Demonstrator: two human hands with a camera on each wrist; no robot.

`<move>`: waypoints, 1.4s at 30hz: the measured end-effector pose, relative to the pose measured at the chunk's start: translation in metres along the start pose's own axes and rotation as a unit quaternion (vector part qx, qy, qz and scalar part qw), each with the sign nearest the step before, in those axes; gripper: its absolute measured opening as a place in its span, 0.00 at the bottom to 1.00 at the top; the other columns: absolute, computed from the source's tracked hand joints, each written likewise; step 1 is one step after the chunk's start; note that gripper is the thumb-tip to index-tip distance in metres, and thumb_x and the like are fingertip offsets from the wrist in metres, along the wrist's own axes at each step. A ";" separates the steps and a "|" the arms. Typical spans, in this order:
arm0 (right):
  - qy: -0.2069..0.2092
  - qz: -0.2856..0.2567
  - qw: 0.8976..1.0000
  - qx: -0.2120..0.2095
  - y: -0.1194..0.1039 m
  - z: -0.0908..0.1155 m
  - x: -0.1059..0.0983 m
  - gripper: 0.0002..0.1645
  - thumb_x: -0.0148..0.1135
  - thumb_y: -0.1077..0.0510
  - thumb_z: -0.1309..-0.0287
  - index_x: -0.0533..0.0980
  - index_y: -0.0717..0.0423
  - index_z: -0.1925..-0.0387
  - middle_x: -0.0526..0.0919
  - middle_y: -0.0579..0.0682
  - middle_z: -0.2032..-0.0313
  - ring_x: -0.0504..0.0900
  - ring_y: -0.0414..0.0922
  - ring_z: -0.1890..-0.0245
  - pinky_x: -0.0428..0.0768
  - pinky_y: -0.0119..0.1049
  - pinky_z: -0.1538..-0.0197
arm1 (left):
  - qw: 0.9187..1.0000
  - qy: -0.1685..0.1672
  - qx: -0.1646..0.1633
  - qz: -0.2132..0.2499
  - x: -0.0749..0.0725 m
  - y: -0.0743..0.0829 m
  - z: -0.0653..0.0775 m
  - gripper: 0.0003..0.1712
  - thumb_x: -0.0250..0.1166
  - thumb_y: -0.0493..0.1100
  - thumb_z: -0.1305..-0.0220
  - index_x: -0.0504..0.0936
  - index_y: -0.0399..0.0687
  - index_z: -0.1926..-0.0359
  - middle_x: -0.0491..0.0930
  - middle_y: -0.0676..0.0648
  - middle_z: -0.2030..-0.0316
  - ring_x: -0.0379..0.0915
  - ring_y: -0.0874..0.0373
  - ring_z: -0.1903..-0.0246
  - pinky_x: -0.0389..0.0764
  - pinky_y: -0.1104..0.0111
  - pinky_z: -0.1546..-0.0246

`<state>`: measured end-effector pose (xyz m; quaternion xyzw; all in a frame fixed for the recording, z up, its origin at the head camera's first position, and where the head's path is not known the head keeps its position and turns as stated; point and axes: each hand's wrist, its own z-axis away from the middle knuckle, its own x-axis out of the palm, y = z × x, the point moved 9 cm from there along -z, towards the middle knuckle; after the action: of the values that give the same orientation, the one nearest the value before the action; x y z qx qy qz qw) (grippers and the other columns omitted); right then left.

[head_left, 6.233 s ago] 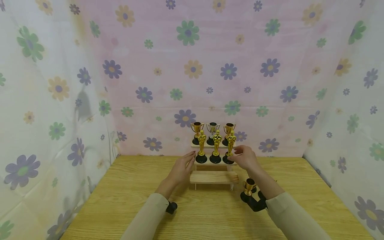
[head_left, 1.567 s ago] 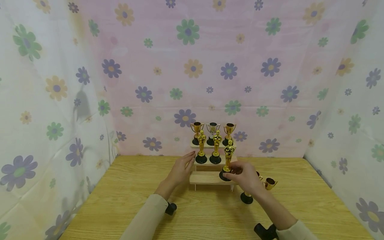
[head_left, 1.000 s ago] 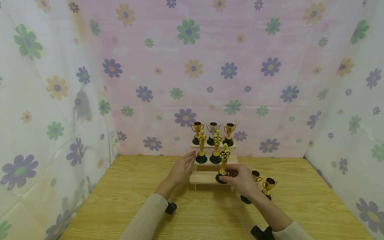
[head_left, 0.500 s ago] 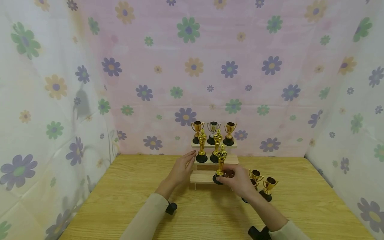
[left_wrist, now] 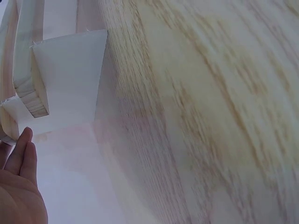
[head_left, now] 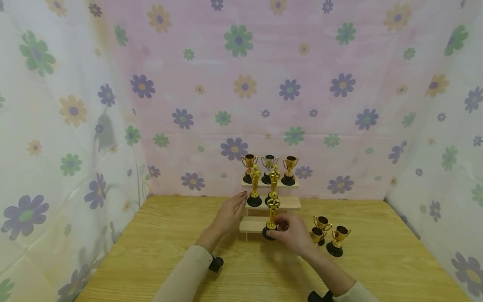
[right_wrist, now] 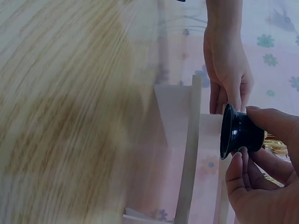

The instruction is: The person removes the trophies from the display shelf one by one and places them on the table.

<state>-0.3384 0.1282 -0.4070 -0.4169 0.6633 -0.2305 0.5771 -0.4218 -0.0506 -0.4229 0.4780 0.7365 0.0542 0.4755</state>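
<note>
My right hand (head_left: 292,235) pinches the black base of a gold figurine trophy (head_left: 273,214), upright just in front of the stand's bottom shelf (head_left: 252,225). In the right wrist view, thumb and fingers grip that black base (right_wrist: 243,133), whose underside is off the shelf. My left hand (head_left: 228,213) rests straight fingers against the left end of the middle shelf (head_left: 290,203). Two more gold figurine trophies stand on that shelf, one at left (head_left: 255,184) and one (head_left: 274,174) partly hidden by the held trophy.
On the top shelf stand a gold cup trophy (head_left: 249,161), a silver cup trophy (head_left: 269,162) and another gold cup trophy (head_left: 290,165). Three gold cup trophies (head_left: 340,235) stand on the wooden table (head_left: 170,235) right of the stand. Flowered cloth (head_left: 241,113) surrounds the table.
My right hand has taken the right figurine trophy off the middle shelf, brought it down, then moved it left and nearer along the bottom shelf. The left hand has stayed put.
</note>
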 end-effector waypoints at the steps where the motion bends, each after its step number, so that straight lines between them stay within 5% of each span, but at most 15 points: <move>1: -0.001 -0.002 1.000 0.001 0.000 0.000 0.002 0.16 0.75 0.56 0.58 0.81 0.54 0.65 0.77 0.48 0.70 0.75 0.41 0.73 0.77 0.33 0.70 | 1.000 -0.002 0.000 -0.001 0.001 0.000 0.000 0.22 0.48 0.42 0.27 0.71 0.36 0.38 0.67 0.42 0.37 0.62 0.50 0.37 0.65 0.59 0.38; 16: -0.037 0.000 0.999 -0.028 -0.003 0.001 0.027 0.17 0.75 0.55 0.56 0.81 0.57 0.63 0.80 0.46 0.71 0.77 0.39 0.72 0.78 0.31 0.70 | 1.000 -0.017 -0.025 0.002 -0.001 0.002 0.000 0.23 0.47 0.44 0.26 0.70 0.37 0.37 0.66 0.44 0.36 0.60 0.52 0.36 0.65 0.59 0.38; 42: -0.089 -0.006 0.995 -0.039 -0.002 -0.004 0.071 0.13 0.74 0.58 0.56 0.81 0.57 0.66 0.81 0.45 0.71 0.77 0.39 0.72 0.77 0.31 0.69 | 1.000 -0.008 0.000 -0.007 0.000 0.002 0.001 0.23 0.47 0.44 0.26 0.69 0.39 0.36 0.65 0.43 0.35 0.61 0.50 0.36 0.65 0.57 0.38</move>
<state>-0.3411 0.0683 -0.4455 -0.4619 0.6152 -0.1697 0.6159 -0.4196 -0.0501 -0.4222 0.4730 0.7363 0.0469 0.4816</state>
